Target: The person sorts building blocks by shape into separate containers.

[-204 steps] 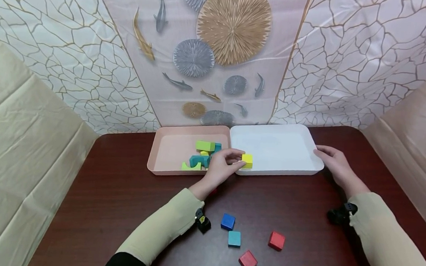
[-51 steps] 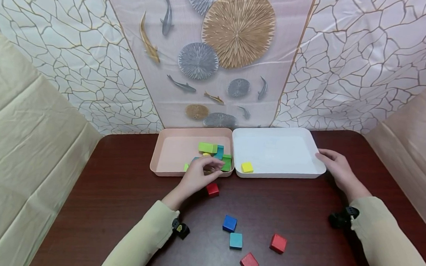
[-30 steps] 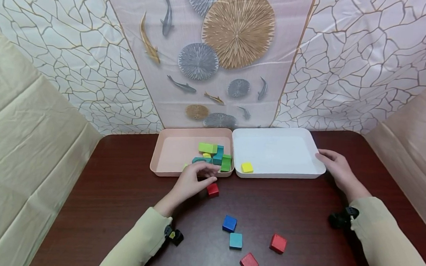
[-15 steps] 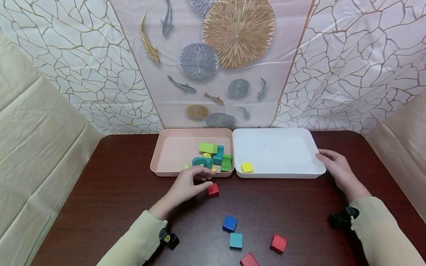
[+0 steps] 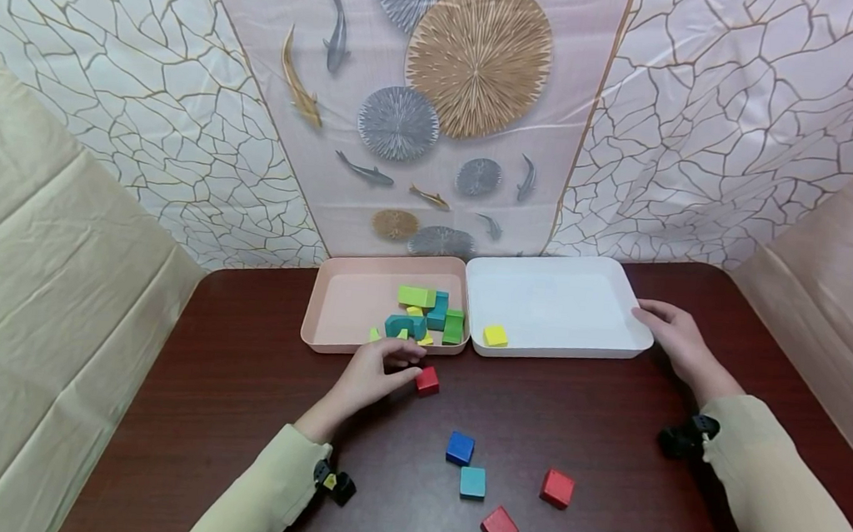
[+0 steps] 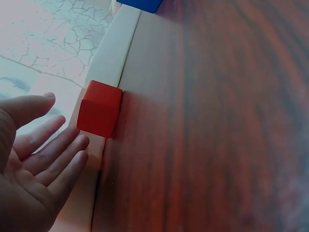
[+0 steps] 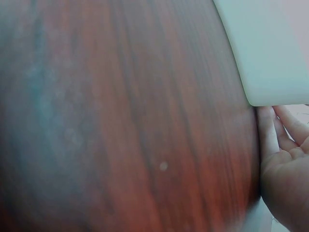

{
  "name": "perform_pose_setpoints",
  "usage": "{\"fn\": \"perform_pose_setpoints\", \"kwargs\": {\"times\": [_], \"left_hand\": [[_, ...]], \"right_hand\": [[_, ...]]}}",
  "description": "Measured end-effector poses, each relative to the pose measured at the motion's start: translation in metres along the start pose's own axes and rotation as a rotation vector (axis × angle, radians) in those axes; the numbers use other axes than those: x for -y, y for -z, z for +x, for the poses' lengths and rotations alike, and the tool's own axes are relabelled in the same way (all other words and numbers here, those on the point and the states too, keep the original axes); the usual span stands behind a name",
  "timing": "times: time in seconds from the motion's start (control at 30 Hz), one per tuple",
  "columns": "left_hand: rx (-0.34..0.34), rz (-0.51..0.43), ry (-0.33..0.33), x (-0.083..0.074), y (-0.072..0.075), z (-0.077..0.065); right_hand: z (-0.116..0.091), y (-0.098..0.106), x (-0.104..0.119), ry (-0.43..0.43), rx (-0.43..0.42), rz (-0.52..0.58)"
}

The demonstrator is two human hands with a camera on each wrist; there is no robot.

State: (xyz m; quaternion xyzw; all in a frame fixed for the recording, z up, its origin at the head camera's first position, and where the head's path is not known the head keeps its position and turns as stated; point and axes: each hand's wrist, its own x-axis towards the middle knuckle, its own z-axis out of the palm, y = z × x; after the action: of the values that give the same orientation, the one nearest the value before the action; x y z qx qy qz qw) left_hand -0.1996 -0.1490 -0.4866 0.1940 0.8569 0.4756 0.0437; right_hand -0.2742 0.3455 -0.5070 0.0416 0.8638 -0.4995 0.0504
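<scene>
My left hand (image 5: 368, 376) is over the table by the pink tray's front edge, fingers spread. In the left wrist view a small gap separates its fingertips from a red cube (image 6: 99, 108); from the head view the thumb tip is beside that red cube (image 5: 427, 381). My right hand (image 5: 676, 340) rests against the right end of the white tray (image 5: 559, 297), its straight fingers touching the rim. A yellow cube (image 5: 495, 336) lies in the white tray's near left corner. The pink tray (image 5: 349, 293) holds green, teal and yellow blocks at its right side.
Nearer the front lie a blue cube (image 5: 460, 448), a teal cube (image 5: 473, 483) and two more red blocks, one red cube (image 5: 557, 487) to the right and another red cube (image 5: 499, 528) lower. The trays stand side by side along the patterned cloth backdrop (image 5: 472, 169).
The yellow cube, earlier in my left hand, now lies in the white tray. My left hand has drawn back left and down to the red cube. My right hand has stayed at the tray.
</scene>
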Motion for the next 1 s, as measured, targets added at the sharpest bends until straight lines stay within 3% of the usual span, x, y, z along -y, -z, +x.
{"fn": "perform_pose_setpoints", "kwargs": {"times": [0.63, 1.0], "left_hand": [[0.048, 0.032, 0.072, 0.0047, -0.0006, -0.0022], [0.064, 0.018, 0.07, 0.0088, -0.0028, -0.0005]], "right_hand": [[0.0004, 0.0002, 0.0004, -0.01, 0.002, 0.0], [-0.0011, 0.001, 0.0014, -0.01, -0.004, -0.001]]}}
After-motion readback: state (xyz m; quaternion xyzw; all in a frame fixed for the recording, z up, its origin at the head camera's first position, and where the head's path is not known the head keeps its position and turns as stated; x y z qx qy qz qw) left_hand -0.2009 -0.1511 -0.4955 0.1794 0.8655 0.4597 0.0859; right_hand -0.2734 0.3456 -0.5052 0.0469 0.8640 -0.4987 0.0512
